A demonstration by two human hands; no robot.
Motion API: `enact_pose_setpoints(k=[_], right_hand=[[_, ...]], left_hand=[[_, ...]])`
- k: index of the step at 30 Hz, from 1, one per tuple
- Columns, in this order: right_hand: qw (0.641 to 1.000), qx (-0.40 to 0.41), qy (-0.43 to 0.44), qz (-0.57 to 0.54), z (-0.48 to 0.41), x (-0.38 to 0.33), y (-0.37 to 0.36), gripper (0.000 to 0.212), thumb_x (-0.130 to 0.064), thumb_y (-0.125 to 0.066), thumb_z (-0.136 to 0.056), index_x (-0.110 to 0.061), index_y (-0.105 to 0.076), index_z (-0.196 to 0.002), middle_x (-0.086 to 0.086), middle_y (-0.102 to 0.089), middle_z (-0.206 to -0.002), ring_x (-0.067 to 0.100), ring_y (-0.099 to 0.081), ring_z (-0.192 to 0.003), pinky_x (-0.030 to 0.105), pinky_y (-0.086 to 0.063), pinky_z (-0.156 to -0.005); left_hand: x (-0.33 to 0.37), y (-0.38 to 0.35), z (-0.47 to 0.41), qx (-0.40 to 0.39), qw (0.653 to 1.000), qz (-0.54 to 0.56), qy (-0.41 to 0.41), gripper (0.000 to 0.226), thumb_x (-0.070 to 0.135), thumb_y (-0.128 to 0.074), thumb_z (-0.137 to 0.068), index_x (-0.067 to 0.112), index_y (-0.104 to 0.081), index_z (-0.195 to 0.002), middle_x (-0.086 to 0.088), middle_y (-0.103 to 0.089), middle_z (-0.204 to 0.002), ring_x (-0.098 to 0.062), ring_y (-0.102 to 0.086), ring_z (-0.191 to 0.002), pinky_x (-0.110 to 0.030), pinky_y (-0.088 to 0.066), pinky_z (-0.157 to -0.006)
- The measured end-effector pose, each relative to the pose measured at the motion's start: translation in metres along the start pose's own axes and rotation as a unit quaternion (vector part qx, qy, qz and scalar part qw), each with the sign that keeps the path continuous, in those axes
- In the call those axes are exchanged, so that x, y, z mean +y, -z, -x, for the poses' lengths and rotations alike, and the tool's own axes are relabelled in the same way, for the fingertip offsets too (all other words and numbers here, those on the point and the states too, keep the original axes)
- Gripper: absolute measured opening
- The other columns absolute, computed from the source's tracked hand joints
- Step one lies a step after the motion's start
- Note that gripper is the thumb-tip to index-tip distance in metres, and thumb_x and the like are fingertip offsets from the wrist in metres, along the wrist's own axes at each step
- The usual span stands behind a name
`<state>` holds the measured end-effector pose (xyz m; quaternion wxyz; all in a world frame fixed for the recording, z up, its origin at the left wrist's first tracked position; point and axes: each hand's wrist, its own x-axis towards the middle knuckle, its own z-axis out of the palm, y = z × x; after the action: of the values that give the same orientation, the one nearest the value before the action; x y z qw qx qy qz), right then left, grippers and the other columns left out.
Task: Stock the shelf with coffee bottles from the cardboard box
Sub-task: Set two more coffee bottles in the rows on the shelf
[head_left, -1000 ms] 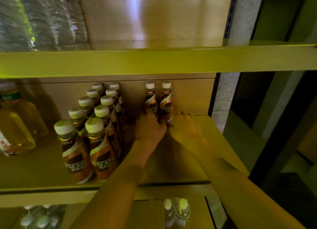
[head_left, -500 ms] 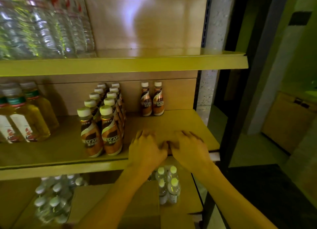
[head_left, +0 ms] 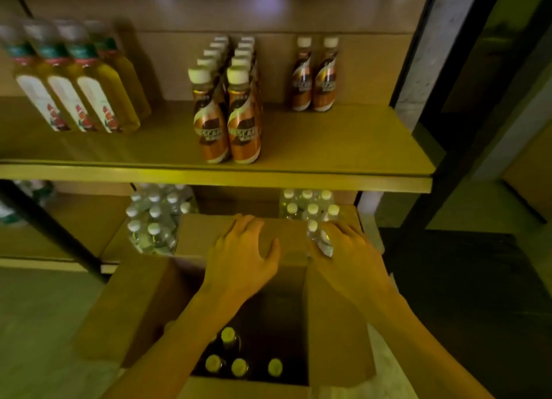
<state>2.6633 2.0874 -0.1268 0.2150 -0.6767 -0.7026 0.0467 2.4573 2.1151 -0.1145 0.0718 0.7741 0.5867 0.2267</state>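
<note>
Now, the long wooden shelf (head_left: 328, 171) spans the view. Below its front edge stands the open brown cardboard box (head_left: 143, 303), on the floor. A shrink-wrapped pack of clear water bottles (head_left: 310, 210) lies behind the box's right flap. A double row of brown-labelled coffee bottles (head_left: 228, 123) runs back from the shelf's front edge. Your left hand (head_left: 239, 261) hangs over the box's far side and your right hand (head_left: 349, 258) over the right flap, both with fingers spread and holding nothing. The yellow-capped bottles in the box (head_left: 239, 367) stand upright, below the hands and nearer you. The left hand is closer, and nothing blocks it.
</note>
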Motion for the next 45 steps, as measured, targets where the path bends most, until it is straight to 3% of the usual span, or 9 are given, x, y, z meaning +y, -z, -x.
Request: enact_pose_setpoints(k=[4, 9, 16, 20, 23, 29, 34, 40, 45], right_hand=[[0.993, -0.114, -0.037, 0.018, 0.021, -0.012, -0.052, 0.042, -0.054, -0.046, -0.094, -0.027, -0.058, -0.124, -0.004, -0.061, -0.128, 0.02, -0.056, -0.123, 0.039, -0.049, -0.098], [0.971, -0.235, -0.046, 0.014, 0.043, -0.024, -0.103, 0.049, -0.05, -0.046, -0.098, -0.025, -0.048, -0.14, -0.001, -0.052, -0.141, 0.022, -0.047, -0.133, 0.037, -0.042, -0.104], [0.93, -0.362, -0.049, 0.038, 0.053, -0.021, -0.162, 0.049, -0.042, -0.049, -0.099, -0.021, -0.045, -0.143, 0.005, -0.052, -0.14, 0.027, -0.046, -0.132, 0.041, -0.038, -0.108], [0.895, -0.443, -0.048, 0.027, 0.054, -0.03, -0.204, 0.051, -0.042, -0.05, -0.098, -0.019, -0.044, -0.143, 0.007, -0.051, -0.14, 0.03, -0.047, -0.13, 0.043, -0.042, -0.105], [0.873, -0.485, -0.054, 0.006, 0.052, -0.038, -0.232, 0.056, -0.044, -0.051, -0.097, -0.018, -0.042, -0.146, 0.009, -0.049, -0.143, 0.032, -0.046, -0.132, 0.044, -0.042, -0.106], [0.845, -0.524, -0.102, -0.037, 0.044, -0.049, -0.276, 0.071, -0.055, -0.052, -0.092, -0.021, -0.031, -0.151, 0.011, -0.047, -0.147, 0.035, -0.046, -0.133, 0.045, -0.042, -0.103], [0.824, -0.546, -0.133, -0.067, 0.038, -0.056, -0.303, 0.074, -0.043, -0.058, -0.092, -0.022, -0.024, -0.154, 0.013, -0.044, -0.15, 0.036, -0.043, -0.136, 0.044, -0.039, -0.106], [0.814, -0.516, -0.189, -0.186, 0.038, -0.062, -0.319, 0.06, -0.038, -0.065, -0.083, -0.041, -0.046, -0.14, -0.001, -0.06, -0.138, 0.025, -0.055, -0.128, 0.037, -0.047, -0.104], [0.81, -0.51, -0.188, -0.22, 0.034, -0.065, -0.316, 0.044, -0.039, -0.061, -0.088, -0.039, -0.057, -0.132, -0.002, -0.065, -0.13, 0.018, -0.061, -0.119, 0.029, -0.049, -0.095]], left_hand=[[-0.044, -0.029, 0.031, -0.058, 0.998, -0.014, 0.036, 0.045, 0.048, -0.059, -0.089, 0.016, -0.064, -0.121, -0.002, -0.061, -0.126, -0.02, -0.055, -0.121, -0.035, -0.054, -0.086], [-0.105, -0.077, 0.068, -0.179, 0.978, -0.044, 0.094, 0.046, 0.046, -0.057, -0.09, 0.018, -0.063, -0.126, 0.001, -0.062, -0.127, -0.019, -0.054, -0.125, -0.034, -0.048, -0.097], [-0.165, -0.12, 0.097, -0.317, 0.936, -0.049, 0.147, 0.054, 0.042, -0.057, -0.089, 0.019, -0.052, -0.138, 0.001, -0.055, -0.137, -0.021, -0.053, -0.126, -0.036, -0.049, -0.095], [-0.191, -0.134, 0.102, -0.342, 0.918, -0.014, 0.202, 0.04, 0.032, -0.06, -0.08, 0.017, -0.057, -0.117, -0.002, -0.062, -0.119, -0.027, -0.061, -0.111, -0.039, -0.054, -0.085], [-0.204, -0.144, 0.101, -0.364, 0.9, 0.015, 0.238, 0.049, 0.024, -0.063, -0.079, 0.017, -0.055, -0.126, -0.005, -0.063, -0.123, -0.028, -0.062, -0.113, -0.037, -0.054, -0.085], [-0.228, -0.173, 0.102, -0.418, 0.869, 0.041, 0.263, 0.062, 0.036, -0.068, -0.08, 0.028, -0.049, -0.139, -0.004, -0.061, -0.133, -0.028, -0.059, -0.121, -0.042, -0.052, -0.095], [-0.24, -0.194, 0.097, -0.456, 0.845, 0.069, 0.271, 0.076, 0.028, -0.069, -0.082, 0.032, -0.037, -0.151, -0.006, -0.048, -0.148, -0.029, -0.048, -0.135, -0.041, -0.042, -0.11], [-0.249, -0.206, 0.091, -0.447, 0.852, 0.11, 0.249, 0.068, 0.008, -0.064, -0.08, 0.036, -0.051, -0.141, 0.005, -0.06, -0.138, -0.02, -0.053, -0.131, -0.038, -0.044, -0.108], [-0.25, -0.203, 0.092, -0.425, 0.866, 0.125, 0.234, 0.061, 0.009, -0.071, -0.078, 0.033, -0.058, -0.132, 0.006, -0.066, -0.129, -0.017, -0.06, -0.123, -0.037, -0.05, -0.101]])
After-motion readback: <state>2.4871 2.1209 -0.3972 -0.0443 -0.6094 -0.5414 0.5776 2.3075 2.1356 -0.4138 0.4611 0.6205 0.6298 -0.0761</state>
